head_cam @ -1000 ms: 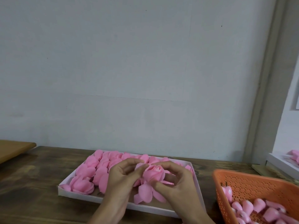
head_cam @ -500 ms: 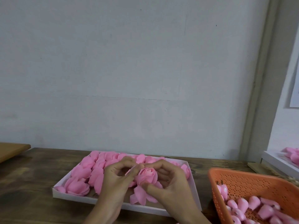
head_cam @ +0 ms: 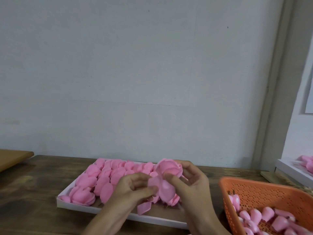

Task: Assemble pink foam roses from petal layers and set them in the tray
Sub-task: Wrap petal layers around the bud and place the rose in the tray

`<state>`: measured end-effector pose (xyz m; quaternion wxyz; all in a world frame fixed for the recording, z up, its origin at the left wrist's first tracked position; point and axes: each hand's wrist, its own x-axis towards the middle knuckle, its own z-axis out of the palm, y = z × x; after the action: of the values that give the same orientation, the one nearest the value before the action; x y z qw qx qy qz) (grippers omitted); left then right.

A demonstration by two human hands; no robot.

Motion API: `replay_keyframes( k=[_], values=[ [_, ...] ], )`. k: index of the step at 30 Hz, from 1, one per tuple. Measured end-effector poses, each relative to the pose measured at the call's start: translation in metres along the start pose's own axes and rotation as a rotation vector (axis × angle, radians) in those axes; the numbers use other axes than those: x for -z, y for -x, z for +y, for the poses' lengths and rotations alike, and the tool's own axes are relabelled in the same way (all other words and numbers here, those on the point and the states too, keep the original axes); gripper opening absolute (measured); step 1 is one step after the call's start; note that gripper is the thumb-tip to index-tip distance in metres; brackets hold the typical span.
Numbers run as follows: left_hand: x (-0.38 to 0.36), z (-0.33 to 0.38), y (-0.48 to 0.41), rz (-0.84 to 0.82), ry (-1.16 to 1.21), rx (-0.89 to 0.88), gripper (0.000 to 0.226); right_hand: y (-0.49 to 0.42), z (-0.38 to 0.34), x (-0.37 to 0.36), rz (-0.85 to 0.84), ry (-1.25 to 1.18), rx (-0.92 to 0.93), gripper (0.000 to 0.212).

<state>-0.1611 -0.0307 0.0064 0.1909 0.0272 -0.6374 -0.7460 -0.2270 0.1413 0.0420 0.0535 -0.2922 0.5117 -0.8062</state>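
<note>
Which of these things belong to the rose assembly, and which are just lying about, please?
In the job: rose, held by left hand and right hand; tray; basket of buds.
Lying about: board at left; box at right; paper on wall.

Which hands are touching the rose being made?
Touching, both. The head view shows the right hand with thumb and fingers curled round the rose, and the left hand pinching its lower petal.

Two hands (head_cam: 133, 189) (head_cam: 193, 184), one held rose (head_cam: 171, 168), two trays (head_cam: 101, 209) (head_cam: 291, 170), one basket (head_cam: 264, 190)
</note>
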Motion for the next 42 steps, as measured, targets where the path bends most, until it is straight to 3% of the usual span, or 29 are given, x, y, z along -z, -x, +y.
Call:
replay_keyframes(
  k=[5,8,12,17,22,26,31,35,42],
  values=[
    [0.002,0.000,0.000,-0.031,0.223,0.015,0.067,0.000,0.003,0.002,0.032,0.015,0.034,0.028],
    [0.001,0.003,0.002,-0.041,0.277,-0.034,0.058,0.000,0.005,0.002,0.014,0.075,0.073,0.030],
    [-0.008,0.003,0.001,0.077,0.324,-0.141,0.027,0.002,0.007,0.001,-0.019,0.099,0.105,0.030],
    [-0.015,0.002,-0.001,0.166,0.368,-0.237,0.013,0.003,0.007,-0.002,-0.037,0.107,0.128,0.026],
    [-0.024,-0.004,-0.006,0.299,0.405,-0.200,0.015,0.006,0.010,-0.003,-0.073,0.149,0.080,0.028],
    [-0.026,-0.008,-0.007,0.337,0.391,-0.202,0.009,0.010,0.013,-0.006,-0.200,0.273,-0.011,0.028],
    [-0.023,-0.023,-0.008,0.313,0.364,-0.126,0.039,0.016,0.014,-0.010,-0.329,0.400,-0.096,0.028],
    [-0.026,-0.028,-0.010,0.248,0.485,-0.058,0.068,0.021,0.017,-0.014,-0.305,0.443,-0.091,0.027],
    [-0.035,-0.027,-0.001,0.252,0.475,-0.103,0.069,0.024,0.022,-0.015,-0.279,0.562,0.023,0.026]
  ],
)
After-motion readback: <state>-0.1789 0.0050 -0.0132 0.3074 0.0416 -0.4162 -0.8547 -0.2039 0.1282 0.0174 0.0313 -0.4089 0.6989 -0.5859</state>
